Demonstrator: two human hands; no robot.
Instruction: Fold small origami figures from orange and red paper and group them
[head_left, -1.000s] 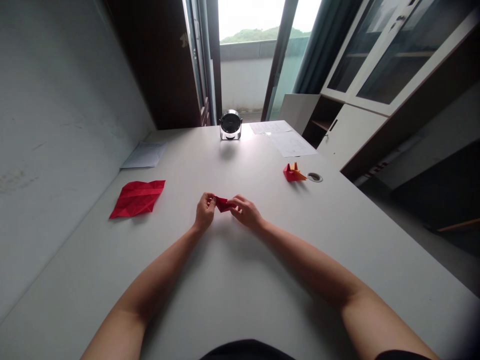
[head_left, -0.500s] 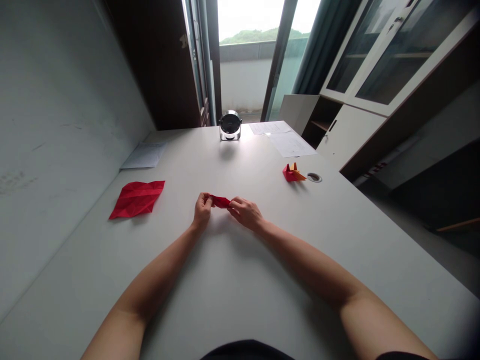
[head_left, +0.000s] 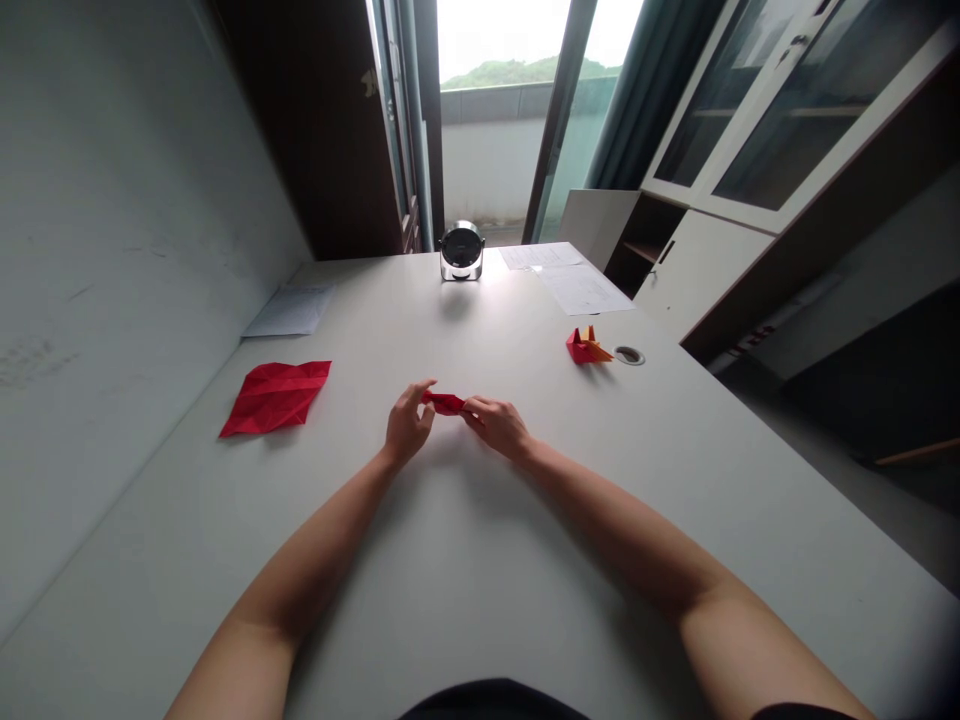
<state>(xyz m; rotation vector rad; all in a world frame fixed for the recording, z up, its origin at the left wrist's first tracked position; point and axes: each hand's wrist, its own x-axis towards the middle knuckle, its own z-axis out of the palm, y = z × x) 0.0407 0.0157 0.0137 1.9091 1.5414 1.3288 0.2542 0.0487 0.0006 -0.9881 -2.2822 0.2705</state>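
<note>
- A wide white table (head_left: 465, 540) is lit from a glass door (head_left: 495, 150) beyond its far edge, where a round, black-faced device in a silver metal frame (head_left: 461, 250) is seen standing upright.
- White printed papers are spread at the far right (head_left: 586, 289), and a pale paper (head_left: 289, 310) is laid at the far left beside the wall (head_left: 150, 260).
- A creased red paper sheet (head_left: 275, 398) is spread on the near-left part of the tabletop, well apart from the hands.
- Folded red-and-orange paper (head_left: 587, 346) is set down on the right, just beside a round cable hole (head_left: 628, 355).
- A small, narrow folded red paper (head_left: 448, 404) is held between the two hands at mid-table, its ends partly hidden by fingers.
- Its right end is pinched in the closed fingers of the right hand (head_left: 499, 426).
- The left hand (head_left: 409, 424) is partly opened around the other end, thumb and forefinger parted; whether the paper is touched there cannot be told.
- Counted in the scene: two hands, one creased red sheet, one narrow red fold, one framed device and one cable hole.
</note>
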